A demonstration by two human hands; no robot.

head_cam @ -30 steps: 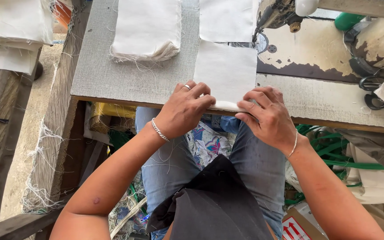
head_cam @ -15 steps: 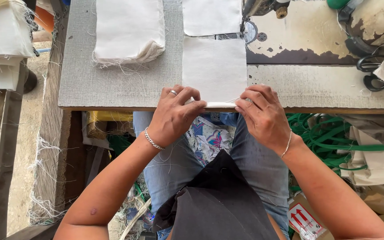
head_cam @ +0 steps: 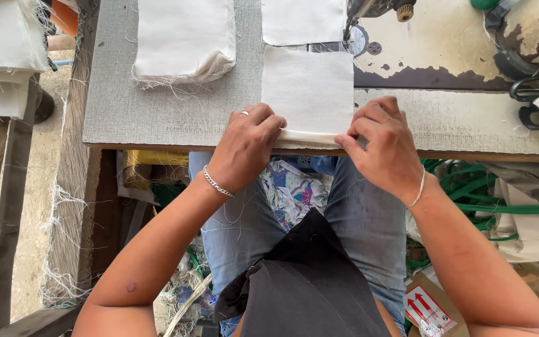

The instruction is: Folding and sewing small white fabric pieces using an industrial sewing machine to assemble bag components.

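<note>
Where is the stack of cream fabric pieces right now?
In the head view, the fabric stack lies upper left on the grey table, left of the white cloth both hands fold.

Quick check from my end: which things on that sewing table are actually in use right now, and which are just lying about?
In use:
white cloth piece, its near edge folded over
left hand and right hand, pinching that fold

Lying about:
stack of frayed white cloth
black scissors
green hose

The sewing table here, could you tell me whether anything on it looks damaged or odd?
Yes: the machine bed has paint flaking off to dark patches, and the stacked cloth pile sheds loose threads over the grey tabletop. The white cloth piece lies flat.
</note>
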